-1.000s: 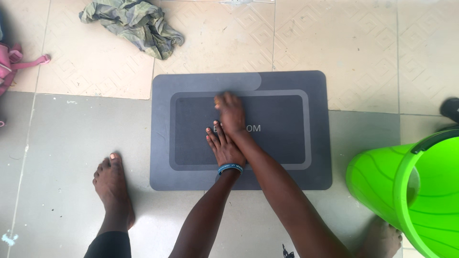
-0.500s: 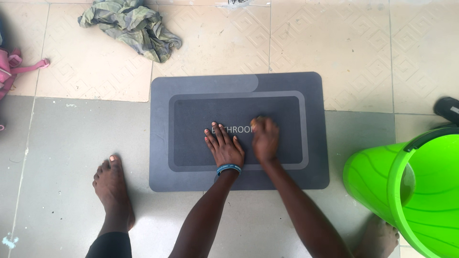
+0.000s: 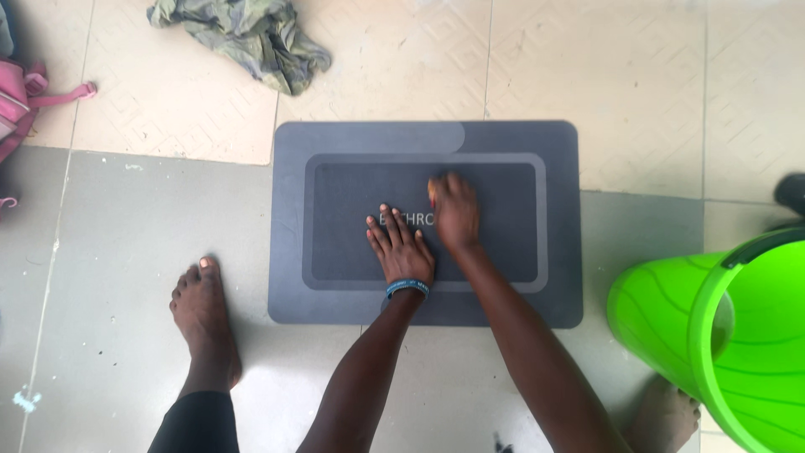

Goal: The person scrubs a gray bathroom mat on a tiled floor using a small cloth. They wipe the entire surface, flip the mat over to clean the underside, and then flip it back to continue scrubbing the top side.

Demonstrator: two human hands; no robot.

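L hand (image 3: 402,250) flat, fingers spread on grey mat (image 3: 520,143) | R hand (image 3: 454,211) blurred, grip unclear, small thing under fingertips | green bucket (image 3: 671,310) cut off at edge

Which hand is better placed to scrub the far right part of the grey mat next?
Probably the right hand: it lies further up and to the right on the grey mat, and something small shows at its fingertips. The left hand is spread flat near the mat's middle, fingers open, apparently bracing.
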